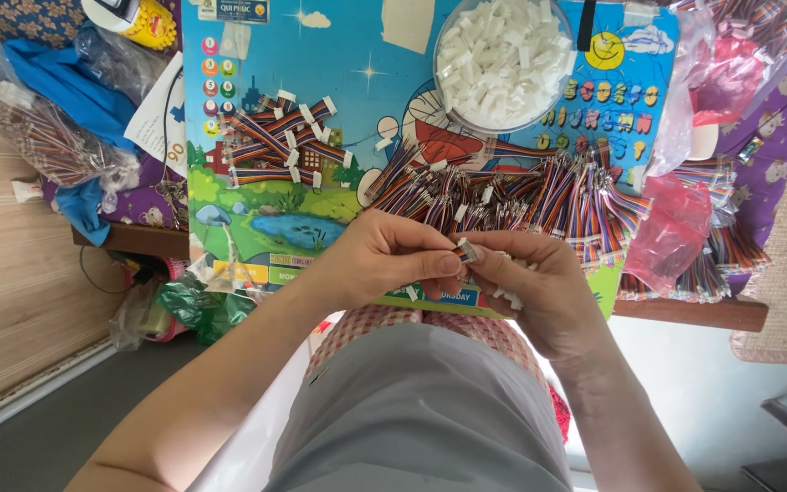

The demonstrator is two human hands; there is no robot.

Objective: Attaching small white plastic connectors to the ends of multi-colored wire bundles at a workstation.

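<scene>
Above and left of our grip lie finished ribbon cables (pixel 280 141) set aside on the desk (pixel 229 196), while our left hand (pixel 384 255) and right hand (pixel 539 282) both pinch a small white connector (pixel 468 251) between them, loose wires (pixel 521 196) just beyond for easy reach.

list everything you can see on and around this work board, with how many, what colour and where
Board: one, colourful cartoon print, centre.
Bowl: one, clear, heaped with white connectors, top centre.
Finished cable bundle: one small pile, multicoloured with white plugs, board's left.
Loose wires: large pile, multicoloured, board's right.
Pink bags: two, right.
Blue cloth: one, left.
White connector: one, pinched between both hands.
Left hand: one, centre.
Right hand: one, centre.
</scene>
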